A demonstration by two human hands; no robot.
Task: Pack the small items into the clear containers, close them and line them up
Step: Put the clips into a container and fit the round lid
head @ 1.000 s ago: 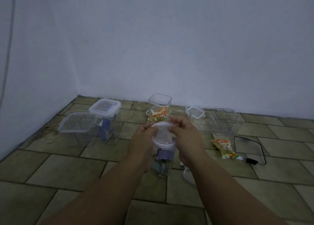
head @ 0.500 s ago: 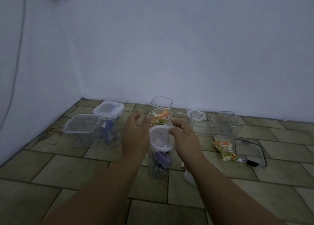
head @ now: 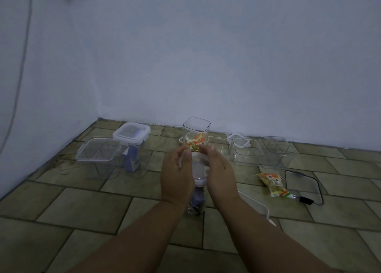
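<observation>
Your left hand [head: 175,175] and right hand [head: 220,173], spread apart half a second ago, have closed back round the white lid [head: 198,167] of the container [head: 196,202] standing near-centre on the floor [head: 82,206], both grips clasping it, so you are probably pressing it shut.
</observation>
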